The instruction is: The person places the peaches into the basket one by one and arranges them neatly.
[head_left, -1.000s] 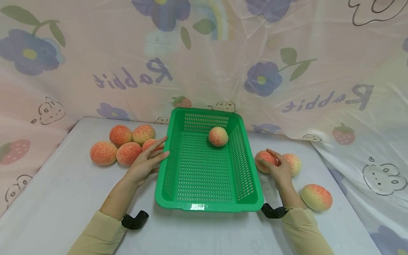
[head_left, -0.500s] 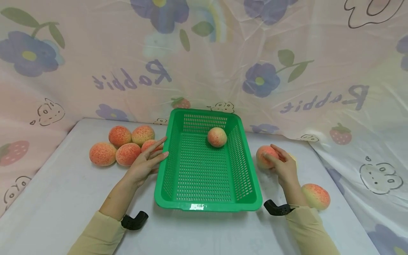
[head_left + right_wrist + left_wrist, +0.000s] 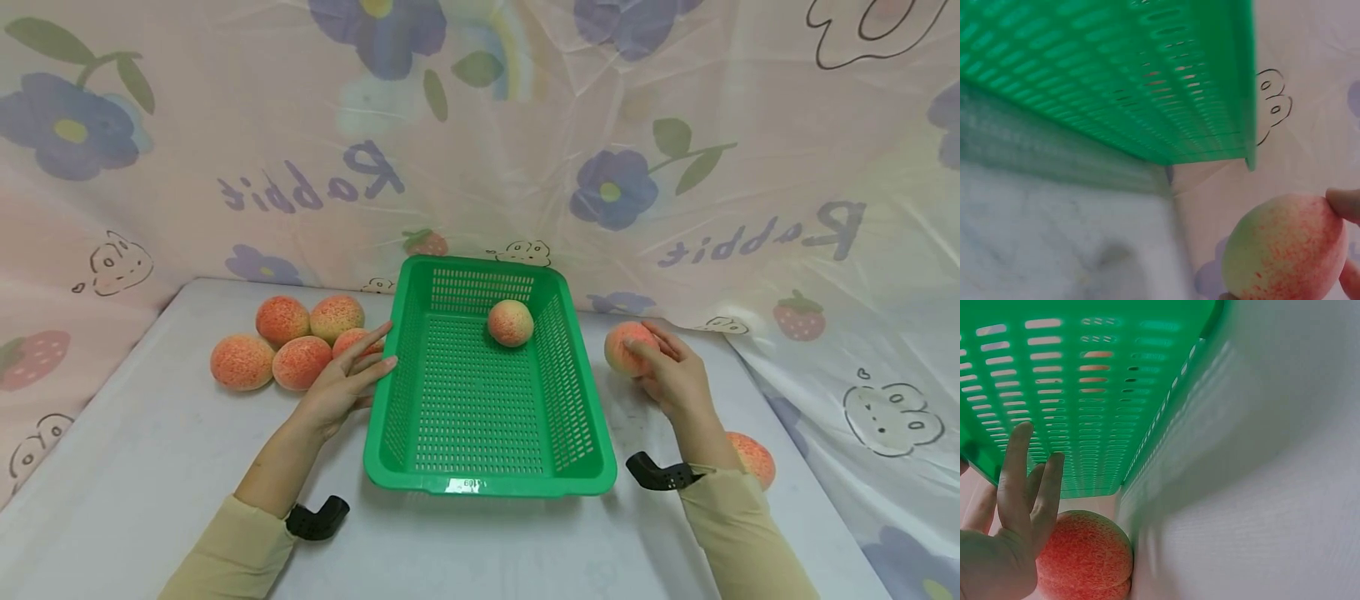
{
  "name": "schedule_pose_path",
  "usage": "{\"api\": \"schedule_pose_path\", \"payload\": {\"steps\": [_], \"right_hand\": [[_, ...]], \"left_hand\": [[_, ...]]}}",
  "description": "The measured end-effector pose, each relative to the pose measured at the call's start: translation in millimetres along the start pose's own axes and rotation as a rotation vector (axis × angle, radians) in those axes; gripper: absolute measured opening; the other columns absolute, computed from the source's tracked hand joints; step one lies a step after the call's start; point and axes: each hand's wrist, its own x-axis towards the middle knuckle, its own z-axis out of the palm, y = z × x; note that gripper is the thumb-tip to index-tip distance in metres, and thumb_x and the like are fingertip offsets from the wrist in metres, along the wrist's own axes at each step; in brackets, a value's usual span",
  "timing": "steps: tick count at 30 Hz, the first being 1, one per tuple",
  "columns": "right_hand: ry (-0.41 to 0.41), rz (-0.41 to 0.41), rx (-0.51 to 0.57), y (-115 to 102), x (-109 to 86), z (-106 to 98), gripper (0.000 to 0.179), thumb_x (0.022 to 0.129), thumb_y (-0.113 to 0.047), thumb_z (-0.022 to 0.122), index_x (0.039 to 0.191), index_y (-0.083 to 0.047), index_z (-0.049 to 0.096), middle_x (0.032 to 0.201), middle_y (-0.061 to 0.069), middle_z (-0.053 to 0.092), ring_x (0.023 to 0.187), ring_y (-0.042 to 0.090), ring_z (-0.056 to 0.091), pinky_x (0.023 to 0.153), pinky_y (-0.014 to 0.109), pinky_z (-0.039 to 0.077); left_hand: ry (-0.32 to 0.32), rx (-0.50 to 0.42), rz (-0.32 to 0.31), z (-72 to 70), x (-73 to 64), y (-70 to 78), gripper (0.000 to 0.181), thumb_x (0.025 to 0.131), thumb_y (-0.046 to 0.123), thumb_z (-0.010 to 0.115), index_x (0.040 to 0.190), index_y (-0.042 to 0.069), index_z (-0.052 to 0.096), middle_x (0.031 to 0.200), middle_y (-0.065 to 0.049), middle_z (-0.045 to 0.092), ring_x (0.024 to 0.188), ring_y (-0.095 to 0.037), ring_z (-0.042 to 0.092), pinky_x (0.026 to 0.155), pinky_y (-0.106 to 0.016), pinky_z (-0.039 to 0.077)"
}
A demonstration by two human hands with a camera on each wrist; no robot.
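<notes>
My right hand (image 3: 681, 379) pinches a red-and-yellow peach (image 3: 622, 348) between thumb and fingers, to the right of the green slotted basket (image 3: 491, 486). In the right wrist view that peach (image 3: 1285, 250) is held up off the white surface, beside the basket's outer wall. My left hand (image 3: 336, 393) touches the left side of the basket with outstretched fingers. The left wrist view has those fingers (image 3: 1017, 469) against the slotted wall, with a red peach (image 3: 1088, 556) just beyond them. One peach (image 3: 511, 323) lies inside the basket, towards its far right corner.
Several peaches (image 3: 302, 362) lie grouped on the white table (image 3: 150, 467) left of the basket. Another peach (image 3: 752, 460) sits at the right, partly behind the right forearm. A printed cloth (image 3: 480, 167) hangs behind the table's back edge.
My right hand has raised the peach and moved it slightly away from me. The pale peach behind that hand is now covered from view. My left hand stays at the basket.
</notes>
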Motion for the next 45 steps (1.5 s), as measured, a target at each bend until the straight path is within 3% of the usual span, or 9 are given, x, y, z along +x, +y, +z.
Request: {"api": "schedule_pose_path", "payload": {"steps": [3, 6, 12, 15, 20, 28, 32, 38, 45], "right_hand": [[-0.024, 0.015, 0.084, -7, 0.0, 1, 0.067, 0.081, -0.021, 0.078, 0.141, -0.026, 0.049, 0.13, -0.006, 0.048, 0.09, 0.004, 0.048, 0.064, 0.017, 0.047], [-0.054, 0.023, 0.119, -14, 0.7, 3, 0.067, 0.081, -0.021, 0.078, 0.141, -0.029, 0.049, 0.14, -0.004, 0.044, 0.097, 0.006, 0.046, 0.06, 0.016, 0.045], [-0.09, -0.032, 0.113, -24, 3.1, 11, 0.072, 0.083, -0.021, 0.076, 0.146, -0.023, 0.042, 0.151, 0.002, 0.033, 0.12, 0.009, 0.04, 0.07, 0.024, 0.056], [-0.098, -0.044, 0.07, -29, 2.9, 16, 0.071, 0.084, -0.024, 0.075, 0.146, -0.024, 0.042, 0.152, 0.003, 0.033, 0.119, 0.011, 0.043, 0.071, 0.024, 0.055], [-0.127, -0.061, 0.011, -39, 1.5, 26, 0.068, 0.086, -0.028, 0.073, 0.146, -0.027, 0.041, 0.156, 0.004, 0.028, 0.133, 0.018, 0.035, 0.073, 0.021, 0.054], [-0.18, -0.085, 0.017, -52, 1.5, 46, 0.068, 0.089, -0.024, 0.07, 0.149, -0.021, 0.037, 0.156, 0.007, 0.027, 0.11, 0.014, 0.049, 0.075, 0.022, 0.054], [-0.196, -0.086, 0.055, -57, 3.7, 58, 0.069, 0.088, -0.022, 0.07, 0.148, -0.019, 0.038, 0.153, 0.008, 0.031, 0.103, 0.014, 0.051, 0.083, 0.03, 0.053], [-0.209, -0.09, 0.077, -62, 7.4, 76, 0.065, 0.09, -0.02, 0.067, 0.148, -0.017, 0.038, 0.149, 0.007, 0.034, 0.102, 0.014, 0.049, 0.105, 0.05, 0.039], [-0.232, -0.088, 0.065, -63, 10.0, 94, 0.063, 0.091, -0.019, 0.064, 0.148, -0.017, 0.038, 0.151, 0.007, 0.033, 0.1, 0.016, 0.048, 0.106, 0.052, 0.037]], "left_hand": [[-0.002, 0.002, 0.0, -0.1, -0.2, 0.0, 0.066, 0.096, 0.029, 0.06, 0.152, 0.032, 0.026, 0.152, -0.016, 0.028, 0.098, -0.013, 0.067, 0.08, -0.027, 0.055], [-0.002, 0.001, -0.001, -0.1, -0.2, -0.2, 0.066, 0.095, 0.029, 0.061, 0.152, 0.033, 0.026, 0.152, -0.016, 0.028, 0.097, -0.012, 0.067, 0.08, -0.027, 0.055], [0.003, 0.0, -0.002, 0.1, -0.4, -0.2, 0.066, 0.095, 0.029, 0.061, 0.152, 0.032, 0.027, 0.153, -0.016, 0.026, 0.096, -0.011, 0.067, 0.08, -0.026, 0.055], [0.005, 0.003, -0.001, -0.1, -0.4, -0.4, 0.066, 0.095, 0.029, 0.061, 0.152, 0.032, 0.026, 0.152, -0.016, 0.026, 0.097, -0.012, 0.067, 0.08, -0.027, 0.055], [0.008, 0.006, -0.002, -0.3, -0.1, -0.1, 0.066, 0.095, 0.029, 0.061, 0.152, 0.033, 0.026, 0.152, -0.016, 0.027, 0.098, -0.014, 0.066, 0.08, -0.028, 0.056], [0.0, 0.001, -0.006, 0.4, -1.9, 1.3, 0.066, 0.095, 0.029, 0.061, 0.152, 0.033, 0.026, 0.153, -0.017, 0.025, 0.098, -0.013, 0.066, 0.08, -0.026, 0.055], [-0.002, 0.004, -0.006, 0.3, -2.4, 1.3, 0.067, 0.095, 0.029, 0.061, 0.152, 0.032, 0.026, 0.154, -0.017, 0.023, 0.096, -0.011, 0.065, 0.08, -0.025, 0.054], [0.001, -0.003, -0.013, 0.7, -2.1, 1.4, 0.067, 0.095, 0.03, 0.062, 0.152, 0.033, 0.027, 0.153, -0.017, 0.025, 0.099, -0.013, 0.066, 0.08, -0.026, 0.055], [0.004, -0.004, -0.019, 0.5, -0.7, 0.7, 0.066, 0.095, 0.03, 0.061, 0.152, 0.034, 0.027, 0.153, -0.016, 0.025, 0.102, -0.017, 0.065, 0.081, -0.028, 0.056]]}}
